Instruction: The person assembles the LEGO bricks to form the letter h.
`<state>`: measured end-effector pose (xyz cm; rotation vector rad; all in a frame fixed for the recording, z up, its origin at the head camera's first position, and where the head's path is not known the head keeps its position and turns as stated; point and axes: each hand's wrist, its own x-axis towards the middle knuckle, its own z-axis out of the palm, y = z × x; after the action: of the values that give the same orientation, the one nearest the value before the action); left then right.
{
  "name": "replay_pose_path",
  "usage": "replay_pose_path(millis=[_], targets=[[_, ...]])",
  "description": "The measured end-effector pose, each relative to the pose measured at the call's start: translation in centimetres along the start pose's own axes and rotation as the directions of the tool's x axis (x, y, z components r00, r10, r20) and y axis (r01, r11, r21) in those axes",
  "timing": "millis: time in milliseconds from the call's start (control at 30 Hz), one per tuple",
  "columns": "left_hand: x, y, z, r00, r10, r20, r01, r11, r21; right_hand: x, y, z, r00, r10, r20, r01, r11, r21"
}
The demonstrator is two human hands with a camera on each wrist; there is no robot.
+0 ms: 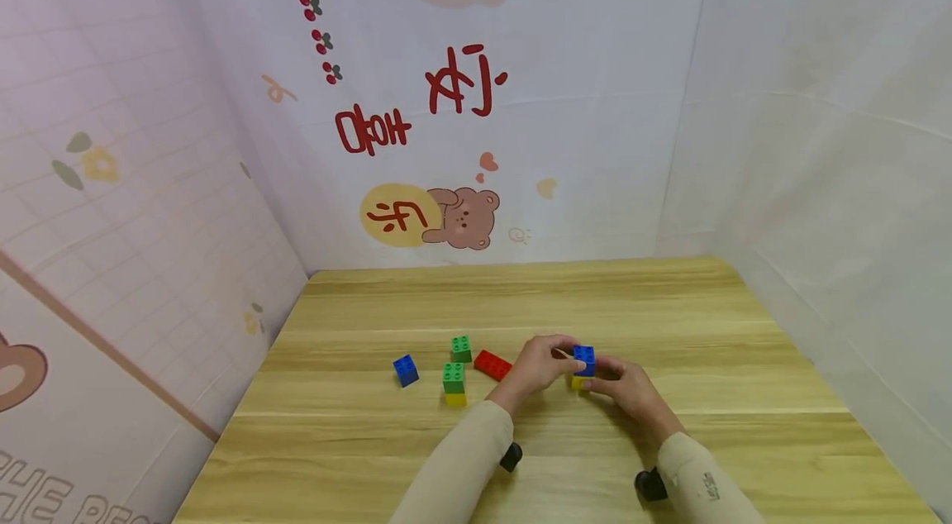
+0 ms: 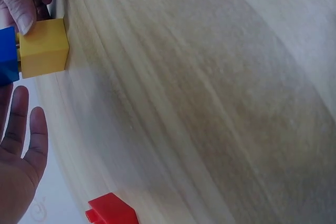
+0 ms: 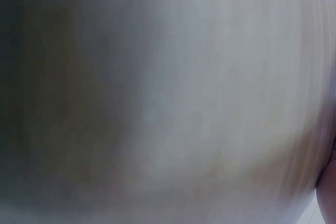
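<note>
The left hand (image 1: 540, 364) pinches a blue brick (image 1: 584, 353), and the right hand (image 1: 632, 388) pinches a yellow brick (image 2: 46, 53) just under it. The left wrist view shows a thin gap with bumps between these two bricks, so they are not pushed all the way together. They are right of the middle of the counter (image 1: 349, 458), closer to its right edge than its left edge. A red brick (image 1: 491, 364) lies near the left hand. Further toward the left edge, a green brick (image 1: 454, 375) sits on another yellow brick (image 1: 456, 399). A second green brick (image 1: 461, 350) is behind them, nearer the back edge. Another blue brick (image 1: 406, 371) lies closest to the left edge.
</note>
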<state>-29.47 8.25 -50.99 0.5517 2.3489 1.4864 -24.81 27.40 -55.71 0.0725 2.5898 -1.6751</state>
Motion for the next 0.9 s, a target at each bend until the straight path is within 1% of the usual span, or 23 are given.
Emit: replay_pose_path(millis=[100, 300, 533, 633, 767, 833, 900], targets=[[0.0, -0.1, 0.0, 1.000, 0.000, 0.014, 0.000, 1.000, 0.010, -0.1, 0.2, -0.2, 1.000, 0.004, 0.002, -0.004, 1.000, -0.003], [0.1, 0.0, -0.4, 0.999, -0.019, 0.035, 0.017, 0.999, 0.034, 0.0, 0.5, -0.4, 1.000, 0.009, 0.015, -0.008, 1.000, -0.026], [0.2, 0.2, -0.6, 0.998, -0.037, 0.045, 0.034, 0.997, 0.075, 0.1, 0.2, -0.6, 1.000, 0.013, 0.021, -0.012, 0.999, -0.041], [0.3, 0.4, -0.5, 0.998, -0.020, 0.053, 0.014, 0.994, 0.105, 0.1, 0.0, -0.9, 1.000, 0.020, 0.024, -0.019, 0.999, -0.047], [0.5, 0.7, -0.4, 0.998, 0.014, 0.067, -0.026, 0.985, 0.170, 0.0, -0.1, -1.2, 0.999, 0.015, 0.029, -0.014, 0.999, -0.042], [0.5, 0.6, -0.4, 0.998, 0.021, 0.066, -0.034, 0.980, 0.194, 0.0, -0.2, -1.1, 0.999, 0.012, 0.031, -0.011, 0.999, -0.031], [0.4, 0.4, -0.4, 0.998, 0.025, 0.061, -0.037, 0.979, 0.200, 0.0, -0.2, -1.1, 0.999, 0.008, 0.032, -0.008, 1.000, -0.022]])
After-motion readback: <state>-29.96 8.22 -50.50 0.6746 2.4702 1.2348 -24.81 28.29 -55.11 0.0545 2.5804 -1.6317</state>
